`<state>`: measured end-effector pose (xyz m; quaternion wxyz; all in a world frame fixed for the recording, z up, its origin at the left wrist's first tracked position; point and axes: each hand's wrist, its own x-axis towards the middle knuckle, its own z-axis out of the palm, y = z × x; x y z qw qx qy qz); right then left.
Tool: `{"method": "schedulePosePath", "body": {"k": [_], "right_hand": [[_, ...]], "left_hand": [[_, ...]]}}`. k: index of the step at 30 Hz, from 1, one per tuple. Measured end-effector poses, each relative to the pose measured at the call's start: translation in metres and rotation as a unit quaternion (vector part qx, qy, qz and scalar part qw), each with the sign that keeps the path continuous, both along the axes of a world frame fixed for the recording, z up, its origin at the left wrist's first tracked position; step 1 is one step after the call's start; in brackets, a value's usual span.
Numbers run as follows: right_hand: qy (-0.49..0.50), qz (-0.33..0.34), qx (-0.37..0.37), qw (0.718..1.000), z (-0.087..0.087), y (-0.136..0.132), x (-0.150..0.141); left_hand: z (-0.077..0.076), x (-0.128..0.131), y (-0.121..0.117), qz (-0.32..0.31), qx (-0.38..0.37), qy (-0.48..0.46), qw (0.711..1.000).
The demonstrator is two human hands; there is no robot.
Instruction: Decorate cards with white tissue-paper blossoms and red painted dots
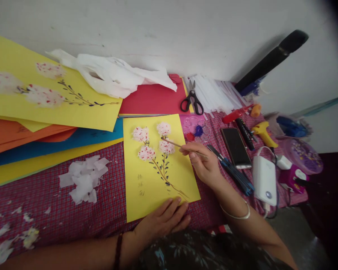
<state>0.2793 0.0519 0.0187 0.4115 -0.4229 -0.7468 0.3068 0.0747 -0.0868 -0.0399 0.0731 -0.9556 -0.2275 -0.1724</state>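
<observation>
A thin paintbrush is pinched between the fingers of my right hand. Its tip meets the yellow sheet close to the upper right flower cluster. On that sheet are several pink-and-white flower clusters, brown stems with dark leaves, and small written characters at the lower left. My left hand lies flat across the sheet's bottom edge, fingers stretched out. Just beyond the sheet's upper right corner sits a pink paint palette with red and dark blue paint.
Left are a larger yellow painting, coloured sheets and torn white paper. Black-handled scissors lie on red paper. To the right are a utility knife, a phone, a white power bank and a yellow glue gun.
</observation>
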Motion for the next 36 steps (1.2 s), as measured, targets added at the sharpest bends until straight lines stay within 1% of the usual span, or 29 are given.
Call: {"method": "schedulePosePath", "body": {"k": [4,7,10,14,18,21,23,25,28,32,34,36], "right_hand": [[-0.026,0.002,0.008,1.0,0.005,0.004,-0.007],[0.013,-0.009,-0.03,0.999,0.01,0.009,-0.011],[0.052,-0.038,-0.076,0.995,0.015,0.015,-0.012],[0.044,-0.062,-0.095,0.993,0.018,0.02,-0.013],[0.019,-0.056,-0.093,0.994,0.017,0.024,-0.016],[0.006,-0.034,-0.1,0.994,0.015,0.027,-0.016],[0.017,-0.037,-0.102,0.994,0.014,0.028,-0.014],[0.045,-0.062,-0.099,0.992,0.015,0.028,-0.009],[0.116,-0.108,-0.088,0.983,0.015,0.028,-0.002],[0.201,-0.147,-0.092,0.964,0.008,0.029,0.005],[0.195,-0.164,-0.085,0.963,0.004,0.029,0.005],[0.16,-0.172,-0.071,0.969,0.002,0.03,0.004]], "left_hand": [[0.0,0.001,0.001,0.001,-0.003,-0.01,1.0],[-0.003,0.003,0.001,0.004,0.0,-0.031,1.0],[-0.007,0.004,0.0,0.002,0.008,-0.044,0.999],[-0.01,0.005,-0.001,-0.001,0.007,-0.034,0.999],[-0.009,0.006,-0.001,0.001,-0.001,-0.051,0.999],[-0.008,0.005,-0.001,0.004,-0.001,-0.041,0.999],[-0.007,0.004,-0.001,0.004,-0.003,-0.033,0.999],[-0.005,0.004,-0.001,0.004,-0.007,-0.035,0.999],[-0.003,0.003,0.0,0.003,-0.008,-0.034,0.999],[-0.001,0.002,0.001,0.002,-0.006,-0.02,1.0],[0.0,0.001,0.001,0.002,-0.002,-0.018,1.0],[0.0,0.001,0.002,0.001,0.001,-0.017,1.0]]}}
